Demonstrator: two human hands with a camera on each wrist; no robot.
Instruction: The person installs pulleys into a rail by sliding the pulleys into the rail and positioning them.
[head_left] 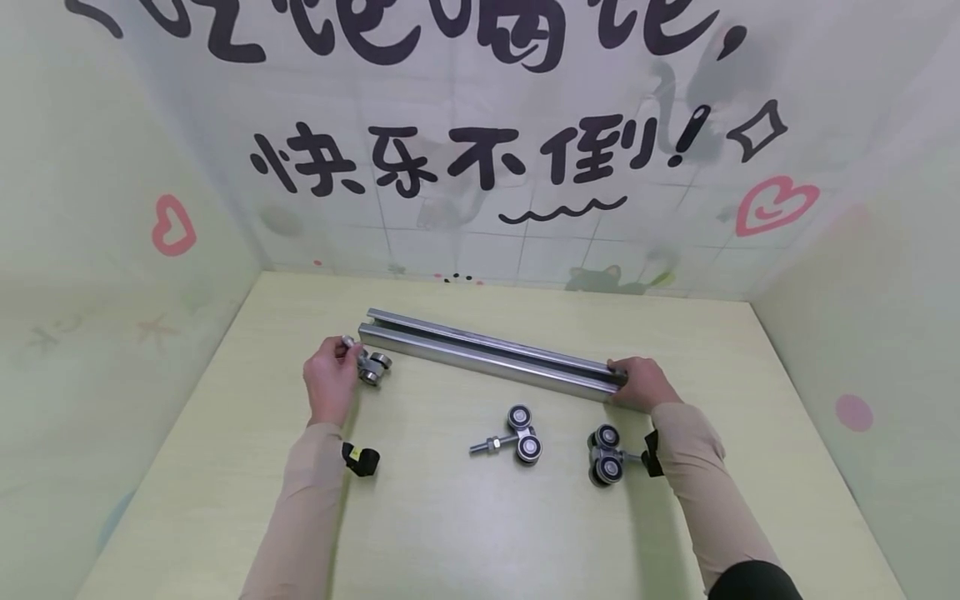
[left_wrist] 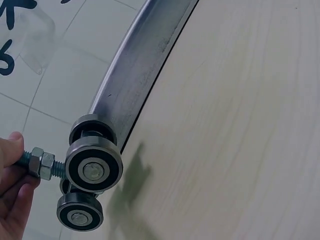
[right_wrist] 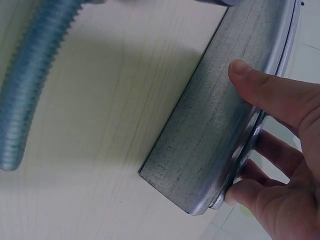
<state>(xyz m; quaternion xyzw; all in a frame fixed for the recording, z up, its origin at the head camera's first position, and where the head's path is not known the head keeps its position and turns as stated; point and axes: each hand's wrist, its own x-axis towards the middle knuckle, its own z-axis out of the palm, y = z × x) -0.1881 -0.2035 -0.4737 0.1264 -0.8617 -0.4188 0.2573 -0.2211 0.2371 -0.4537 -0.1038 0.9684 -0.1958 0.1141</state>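
Observation:
A metal C-channel rail (head_left: 487, 354) lies slantwise across the back of the table, its slot facing up. Near its right end my right hand (head_left: 641, 383) grips it, thumb on the front side and fingers over the far side, as the right wrist view (right_wrist: 285, 115) shows. My left hand (head_left: 332, 379) pinches the threaded bolt of a roller trolley (head_left: 372, 367) close to the rail's left end. In the left wrist view the trolley's wheels (left_wrist: 93, 170) and two nuts (left_wrist: 41, 163) show, with the rail behind them. Whether the wheels touch the rail, I cannot tell.
Two more roller trolleys lie in front of the rail: one in the middle (head_left: 525, 437), its bolt pointing left, and one at the right (head_left: 606, 456), its bolt pointing towards my right wrist. A printed cloth wall (head_left: 450, 242) stands behind the pale table (head_left: 450, 517).

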